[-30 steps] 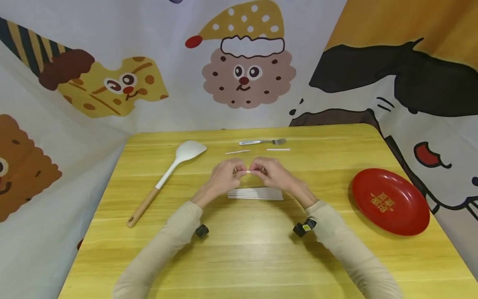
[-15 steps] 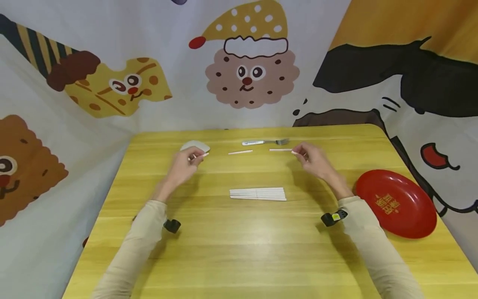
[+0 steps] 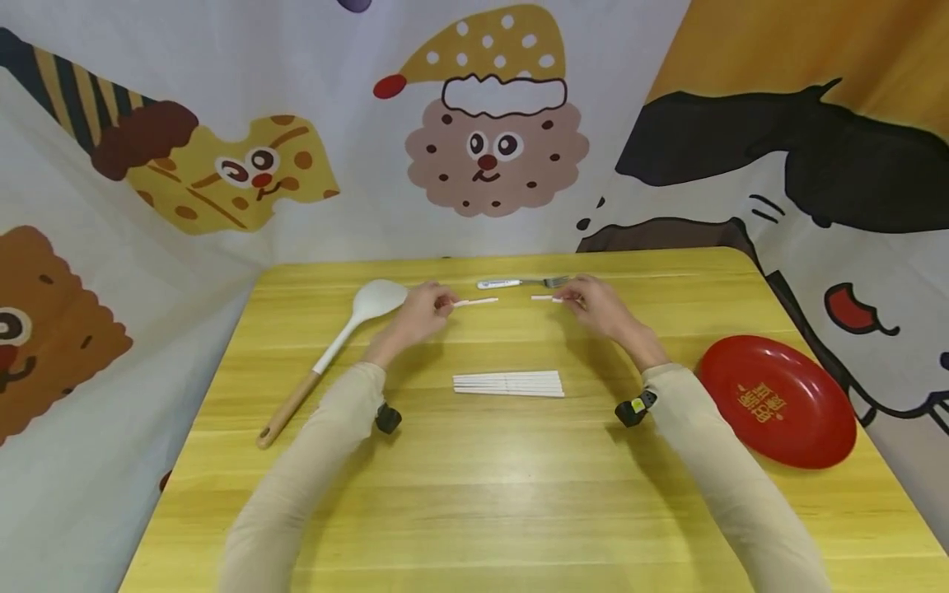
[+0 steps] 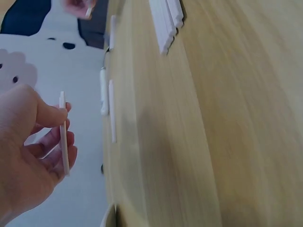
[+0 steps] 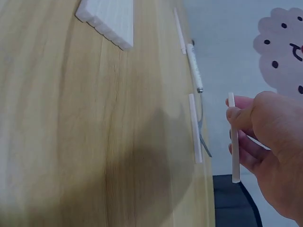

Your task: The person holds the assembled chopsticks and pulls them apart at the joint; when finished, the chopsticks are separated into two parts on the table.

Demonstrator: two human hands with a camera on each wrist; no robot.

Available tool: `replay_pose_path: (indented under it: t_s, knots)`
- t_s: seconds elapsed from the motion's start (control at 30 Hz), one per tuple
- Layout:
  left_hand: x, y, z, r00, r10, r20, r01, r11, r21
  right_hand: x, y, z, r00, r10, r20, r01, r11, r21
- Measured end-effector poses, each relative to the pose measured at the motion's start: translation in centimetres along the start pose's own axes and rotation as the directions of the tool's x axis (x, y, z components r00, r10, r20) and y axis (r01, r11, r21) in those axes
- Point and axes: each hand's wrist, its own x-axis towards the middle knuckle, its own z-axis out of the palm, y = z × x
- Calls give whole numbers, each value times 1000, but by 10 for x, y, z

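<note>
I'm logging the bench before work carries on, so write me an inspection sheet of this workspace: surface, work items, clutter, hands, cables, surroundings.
Surface: wood-grain table, yellowish in the head view.
Work items: row of white sticks lying side by side mid-table; left loose stick and right loose stick lie farther back, apart.
Clutter: fork just beyond the loose sticks; white spatula with wooden handle on the left; red plate with gold characters on the right.
Hands: left hand pinches one short stick; right hand pinches another stick.
Cables: nothing seen.
Surroundings: cartoon-printed cloth behind the table.
</note>
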Motion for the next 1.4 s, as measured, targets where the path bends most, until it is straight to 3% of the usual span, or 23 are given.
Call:
replay_pose_path:
  t_s: [0.2,0.43,0.73,0.93,1.4]
  knots:
    - [23,10,16,997,6,83,-10,999,49,13,3,9,999,-23,40,23,1000,-1]
    - [39,13,34,990,21,138,-26,999,40,22,5,22,996,-21,81,23,999,-25]
    - [42,6,47,986,-21,166,10,998,67,23,1,28,989,54,138,-54,999,-3]
    - [45,4,51,986,-34,161,32,999,16,22,5,29,989,52,139,-48,998,-34]
    - [51,1,53,985,-76,155,79,997,-11,24,6,28,987,61,149,-56,998,-37]
